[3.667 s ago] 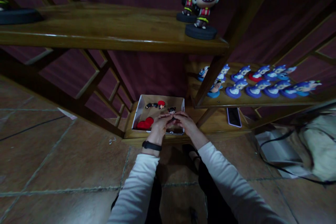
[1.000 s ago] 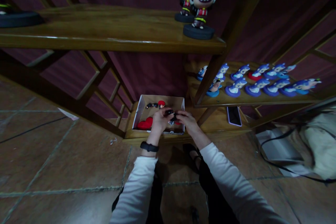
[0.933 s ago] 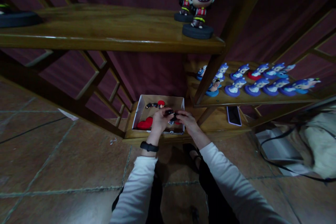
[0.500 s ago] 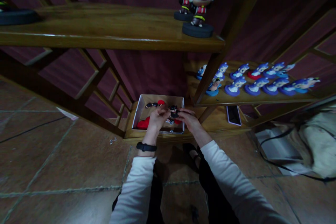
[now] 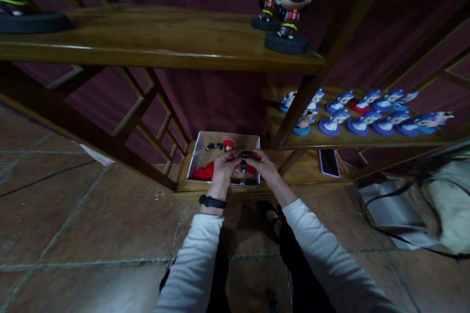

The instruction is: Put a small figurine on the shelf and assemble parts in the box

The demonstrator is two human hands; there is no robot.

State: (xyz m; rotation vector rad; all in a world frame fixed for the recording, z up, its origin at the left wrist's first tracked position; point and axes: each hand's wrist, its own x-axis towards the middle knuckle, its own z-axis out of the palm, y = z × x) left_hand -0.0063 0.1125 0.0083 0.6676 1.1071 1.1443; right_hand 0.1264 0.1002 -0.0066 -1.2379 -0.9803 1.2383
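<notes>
Between my two hands, over a shallow cardboard box (image 5: 194,155), is a small black figurine (image 5: 244,155). My left hand (image 5: 224,164) pinches it from the left, a dark band around the wrist. From the other side my right hand (image 5: 262,162) grips it too. Its details are too small and dark to make out. Inside the box lie a red cloth-like piece (image 5: 204,172), a small figure with a red top (image 5: 227,145) and dark small pieces (image 5: 214,146). Part of the box's contents is hidden under my hands.
The box rests on a low wooden shelf (image 5: 312,176), with a phone (image 5: 329,163) to its right. Several blue-haired figurines (image 5: 363,122) line a shelf above. Black-haired figurines (image 5: 292,10) stand on the upper shelf (image 5: 165,34). A pale bag (image 5: 448,200) sits on the right.
The black figurine has been tilted between my hands, so its dark top now shows instead of its front. The whole view has shifted slightly.
</notes>
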